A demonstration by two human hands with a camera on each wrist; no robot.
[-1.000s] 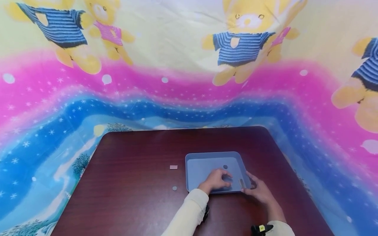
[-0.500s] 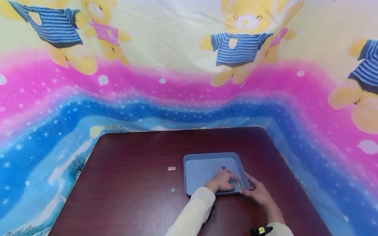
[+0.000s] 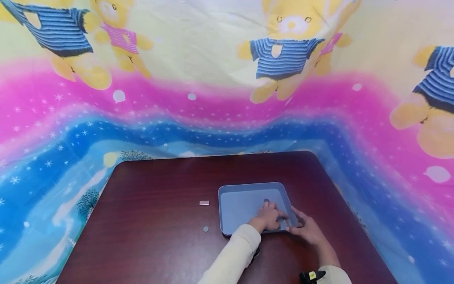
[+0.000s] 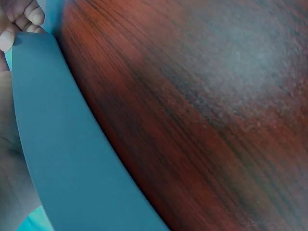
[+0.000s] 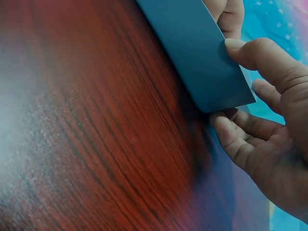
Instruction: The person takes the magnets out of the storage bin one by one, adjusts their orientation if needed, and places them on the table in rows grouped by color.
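A shallow grey-blue tray (image 3: 241, 188) lies on the dark red-brown table. My left hand (image 3: 268, 217) reaches into it, index finger and thumb right at a small, thin rectangular piece (image 3: 286, 223) near the right wall. I cannot tell whether they pinch it. A small dark disc (image 3: 267, 200) lies in the tray just beyond the knuckles. My right hand (image 3: 309, 229) grips the tray's near right corner. In the right wrist view, its thumb (image 5: 260, 53) presses at the rim while other fingers sit under the corner. In the left wrist view, the tray's outer wall (image 4: 62, 120) hides most of my left hand.
Left of the tray, a small pinkish rectangular piece (image 3: 204, 203) and a small grey disc (image 3: 206, 228) lie on the table (image 3: 149, 221). A printed bear curtain (image 3: 213, 71) hangs behind and along both sides of the table.
My left hand has moved to the right inside the tray, its index finger and thumb arriving at the thin rectangular piece. My right hand keeps its hold on the corner. The head view has shifted slightly.
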